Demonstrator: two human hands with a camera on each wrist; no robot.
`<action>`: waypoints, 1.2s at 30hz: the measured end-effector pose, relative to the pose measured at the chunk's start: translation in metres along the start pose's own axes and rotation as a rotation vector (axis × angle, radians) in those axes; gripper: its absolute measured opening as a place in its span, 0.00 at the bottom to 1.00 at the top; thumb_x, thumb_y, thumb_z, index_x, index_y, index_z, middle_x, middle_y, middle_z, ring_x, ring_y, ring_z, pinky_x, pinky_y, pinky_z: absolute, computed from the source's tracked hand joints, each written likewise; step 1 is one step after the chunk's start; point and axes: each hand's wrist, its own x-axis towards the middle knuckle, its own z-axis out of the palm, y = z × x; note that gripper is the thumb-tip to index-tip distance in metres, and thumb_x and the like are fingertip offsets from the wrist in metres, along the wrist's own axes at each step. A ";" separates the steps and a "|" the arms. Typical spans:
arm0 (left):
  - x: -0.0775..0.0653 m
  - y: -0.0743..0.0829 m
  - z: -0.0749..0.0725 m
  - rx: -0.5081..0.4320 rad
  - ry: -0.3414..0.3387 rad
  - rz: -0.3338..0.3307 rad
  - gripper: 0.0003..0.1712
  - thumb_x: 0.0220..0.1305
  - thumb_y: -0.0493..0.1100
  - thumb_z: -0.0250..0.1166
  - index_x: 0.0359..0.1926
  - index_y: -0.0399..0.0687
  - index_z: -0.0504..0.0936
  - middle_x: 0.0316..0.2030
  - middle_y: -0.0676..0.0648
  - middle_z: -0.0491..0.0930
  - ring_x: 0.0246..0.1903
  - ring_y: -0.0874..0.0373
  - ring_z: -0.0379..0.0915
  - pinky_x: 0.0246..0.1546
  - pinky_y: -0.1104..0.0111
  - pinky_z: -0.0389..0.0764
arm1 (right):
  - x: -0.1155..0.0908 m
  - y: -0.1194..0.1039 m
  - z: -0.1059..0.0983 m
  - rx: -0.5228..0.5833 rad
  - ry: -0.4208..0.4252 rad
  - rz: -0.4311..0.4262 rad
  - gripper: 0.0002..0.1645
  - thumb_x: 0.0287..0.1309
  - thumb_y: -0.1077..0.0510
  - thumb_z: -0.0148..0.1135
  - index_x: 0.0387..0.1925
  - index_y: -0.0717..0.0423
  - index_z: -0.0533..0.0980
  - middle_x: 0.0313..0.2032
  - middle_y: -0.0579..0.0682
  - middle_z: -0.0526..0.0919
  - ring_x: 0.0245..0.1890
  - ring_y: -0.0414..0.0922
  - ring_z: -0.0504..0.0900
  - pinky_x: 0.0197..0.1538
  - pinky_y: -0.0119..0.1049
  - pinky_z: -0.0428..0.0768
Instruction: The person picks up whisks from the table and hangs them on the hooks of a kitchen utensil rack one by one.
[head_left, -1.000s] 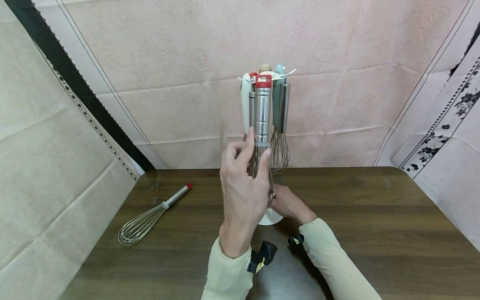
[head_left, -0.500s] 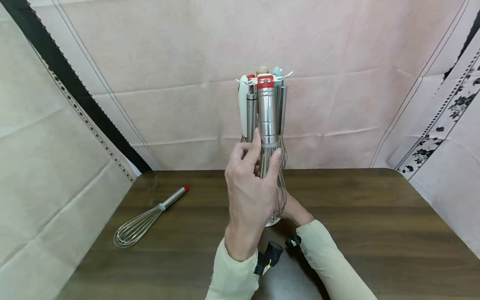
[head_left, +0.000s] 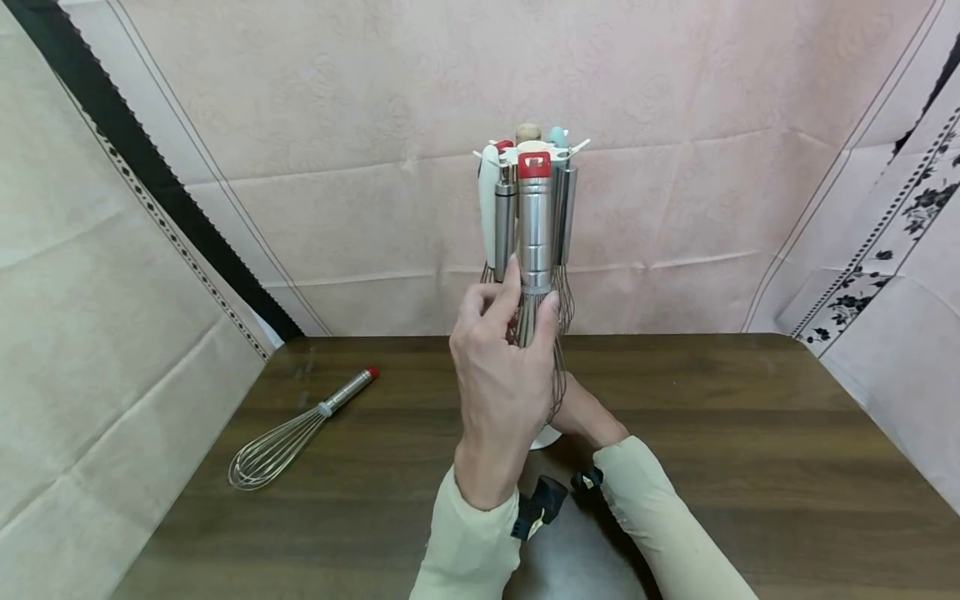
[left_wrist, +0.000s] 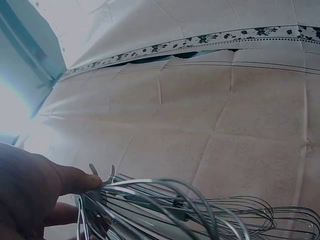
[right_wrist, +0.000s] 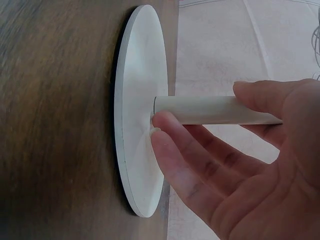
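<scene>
In the head view a white utensil stand [head_left: 546, 438] bears several hanging whisks. At its front hangs a steel whisk [head_left: 535, 225] with a red cap, its top at the stand's hooks. My left hand [head_left: 498, 375] holds this whisk between thumb and fingers, just where handle meets wires. The left wrist view shows its wire loops [left_wrist: 200, 210] spreading from my fingertips. Lower down, mostly behind the left hand, my right hand [head_left: 590, 415] grips the stand's post [right_wrist: 200, 109] above the round base [right_wrist: 142, 115]. The base rests on the table.
On the table's left lies another red-capped whisk [head_left: 300, 433]. Around the front one hang a pale-handled utensil [head_left: 489, 204] and a silver-handled whisk [head_left: 505, 225]. The wooden table [head_left: 712, 467] ends at a cloth backdrop [head_left: 360, 208].
My left hand and the front whisk have shifted slightly right across the stand, and more of the silver handle beside it shows. The right hand keeps its grip on the post.
</scene>
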 end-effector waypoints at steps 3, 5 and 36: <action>0.001 -0.002 -0.001 0.000 -0.002 -0.020 0.29 0.69 0.47 0.68 0.68 0.47 0.75 0.46 0.42 0.78 0.42 0.52 0.77 0.39 0.62 0.81 | 0.001 -0.001 0.000 -0.033 -0.006 0.021 0.10 0.74 0.57 0.56 0.35 0.49 0.80 0.33 0.44 0.83 0.35 0.38 0.78 0.44 0.34 0.79; 0.002 -0.004 -0.004 0.001 -0.016 -0.031 0.29 0.70 0.48 0.67 0.69 0.48 0.75 0.47 0.42 0.78 0.43 0.52 0.77 0.41 0.62 0.82 | 0.003 -0.002 0.001 -0.062 -0.006 0.027 0.10 0.75 0.54 0.54 0.38 0.47 0.80 0.37 0.43 0.84 0.38 0.38 0.80 0.46 0.35 0.80; 0.020 -0.033 -0.020 0.066 -0.042 -0.118 0.22 0.68 0.46 0.69 0.60 0.46 0.82 0.46 0.45 0.87 0.43 0.52 0.83 0.47 0.59 0.82 | 0.008 -0.008 0.004 -0.048 -0.033 0.174 0.19 0.74 0.52 0.57 0.62 0.50 0.73 0.47 0.53 0.85 0.40 0.44 0.84 0.47 0.44 0.84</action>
